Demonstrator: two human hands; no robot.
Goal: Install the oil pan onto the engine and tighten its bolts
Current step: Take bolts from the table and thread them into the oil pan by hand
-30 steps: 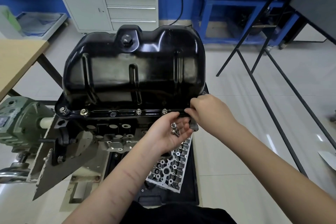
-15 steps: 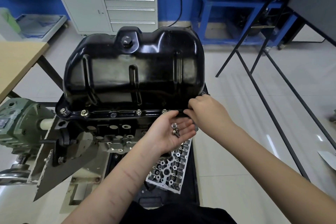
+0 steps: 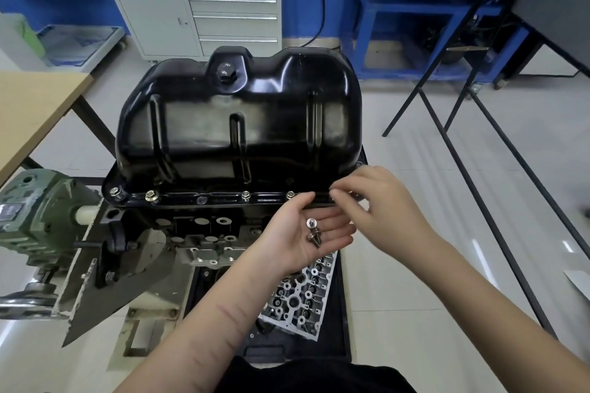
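The black oil pan (image 3: pixel 239 128) sits upside down on the engine block (image 3: pixel 198 226), its flange lying along the block's top edge and its drain plug (image 3: pixel 226 71) at the far side. The engine is carried on a stand with a green gearbox (image 3: pixel 35 217) at its left end. Along the near flange four bolts stand in their holes: one at the left corner (image 3: pixel 114 192), one just right of it (image 3: pixel 150 195), one past the middle (image 3: pixel 245 195) and one further right (image 3: pixel 290 194); between the second and third an unfilled hole (image 3: pixel 201 200) shows.

Below the engine a black tray (image 3: pixel 338 303) lies on the floor, and in it rests a silver cylinder head (image 3: pixel 300 293), tilted, its near corner toward the tray's front edge.

A wooden desk (image 3: pixel 35 105) shows at the left edge, with a grey drawer cabinet (image 3: pixel 204 6) behind the engine and a blue steel frame (image 3: pixel 415 9) at the far right.

The left hand (image 3: pixel 306 236) is held palm up just under the right end of the near flange, fingers straight and lightly cupped, serving as a dish for loose bolts (image 3: pixel 313 231) that lie on the palm; two or three heads can be made out. The right hand (image 3: pixel 380 201) is at the flange's near right corner, its fingertips (image 3: pixel 336 193) drawn together against the flange edge. They are blurred, and whether they pinch a bolt cannot be told.
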